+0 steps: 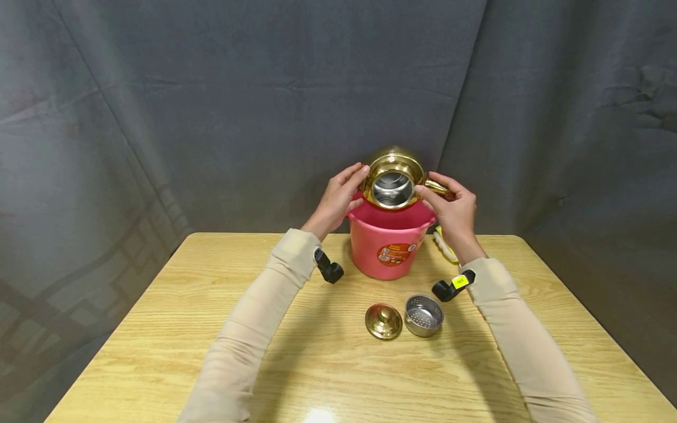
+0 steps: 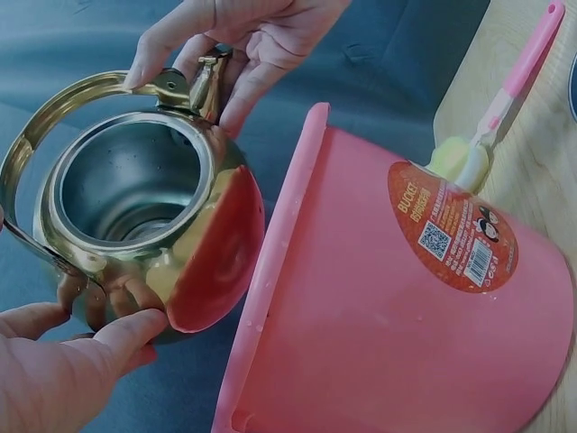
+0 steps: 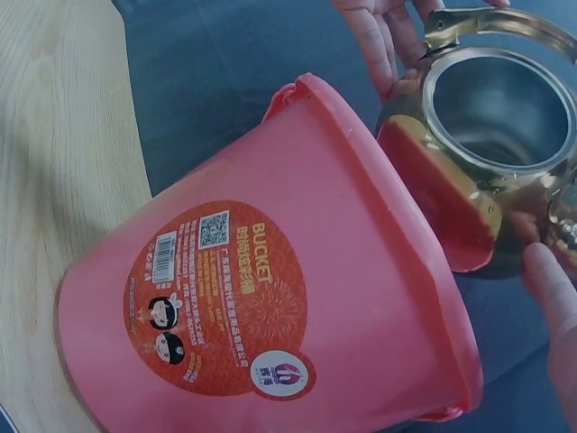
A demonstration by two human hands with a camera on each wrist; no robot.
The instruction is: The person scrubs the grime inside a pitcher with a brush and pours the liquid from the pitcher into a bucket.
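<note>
Both hands hold a gold-coloured kettle (image 1: 395, 157) over the bucket's rim, its uncovered round mouth tilted toward me. Inside, the metal looks bare and shiny in the left wrist view. My left hand (image 1: 334, 198) grips one side of the body, near the foot of the arched handle (image 2: 41, 117). On the opposite side my right hand (image 1: 456, 212) grips it around the spout (image 1: 436, 188). Below stands a pink bucket (image 1: 370, 244) with a red label, and its reflection colours the kettle's lower side. The bucket's inside is mostly hidden.
In front of the bucket, a gold lid (image 1: 384, 321) with a knob lies beside a perforated metal strainer (image 1: 424, 316) on the wooden table (image 1: 222, 294). A brush (image 2: 491, 117) with a pink and white handle lies right of the bucket. Grey cloth (image 1: 264, 117) hangs behind.
</note>
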